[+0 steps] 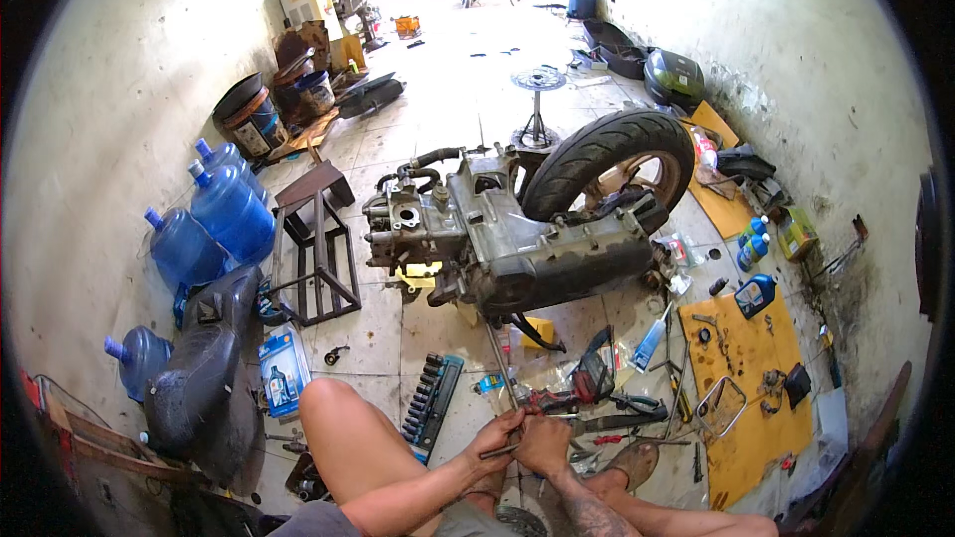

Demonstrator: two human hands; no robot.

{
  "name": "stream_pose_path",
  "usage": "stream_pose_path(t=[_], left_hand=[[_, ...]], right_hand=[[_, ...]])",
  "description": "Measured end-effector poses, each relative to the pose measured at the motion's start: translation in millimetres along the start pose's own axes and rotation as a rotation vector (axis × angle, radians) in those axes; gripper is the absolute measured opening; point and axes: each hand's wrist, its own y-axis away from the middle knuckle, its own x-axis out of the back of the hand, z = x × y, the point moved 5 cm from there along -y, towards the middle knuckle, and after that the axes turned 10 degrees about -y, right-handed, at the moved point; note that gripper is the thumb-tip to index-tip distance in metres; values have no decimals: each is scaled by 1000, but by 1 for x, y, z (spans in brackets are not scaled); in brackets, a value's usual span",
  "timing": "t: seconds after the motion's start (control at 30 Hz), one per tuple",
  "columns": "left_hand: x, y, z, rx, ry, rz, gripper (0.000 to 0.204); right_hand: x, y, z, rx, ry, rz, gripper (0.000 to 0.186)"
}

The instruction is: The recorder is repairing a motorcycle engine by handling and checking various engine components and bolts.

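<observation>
A thin metal bar (494, 452) pokes out of my closed left hand (494, 432). My right hand (543, 445) is curled into a grip right against the left, its fingers mostly turned from view. A long metal rod (500, 358) slants from under the engine toward my hands; whether it joins the bar is hidden. Beyond them the scooter engine (477, 224) lies on the tiles with its rear wheel (617, 164) attached. Left of my hands is a socket set (434, 408) in a rail. A red and black power tool (593, 368) lies just past my right hand.
Blue water jugs (231, 211), a black scooter seat (207, 378) and a metal frame (316, 259) line the left side. Stained cardboard (741, 438) bearing small parts lies right, near a screwdriver (680, 396) and oil bottles (754, 251). A disc-topped stand (538, 99) is behind the engine.
</observation>
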Motion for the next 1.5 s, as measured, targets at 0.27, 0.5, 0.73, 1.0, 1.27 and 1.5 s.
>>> stream_pose_path(t=[0.27, 0.5, 0.73, 1.0, 1.27, 1.5], left_hand=[[1, -5, 1, 22, -192, 337, 27], [34, -48, 39, -93, -138, 646, 30], [58, -169, 125, -304, -95, 470, 31], [24, -190, 132, -459, 435, 178, 41], [84, -217, 142, -575, 429, 303, 21], [92, -224, 128, -696, 268, 450, 17]], right_hand=[[-4, 0, 10, -22, -246, -10, 25], [-13, -2, 21, -42, -116, -165, 28], [48, 36, 32, 142, 42, 87, 22], [212, 86, 77, -276, -120, -183, 14], [247, 105, 71, -219, 272, -426, 17], [289, 113, 148, -272, 250, -623, 13]])
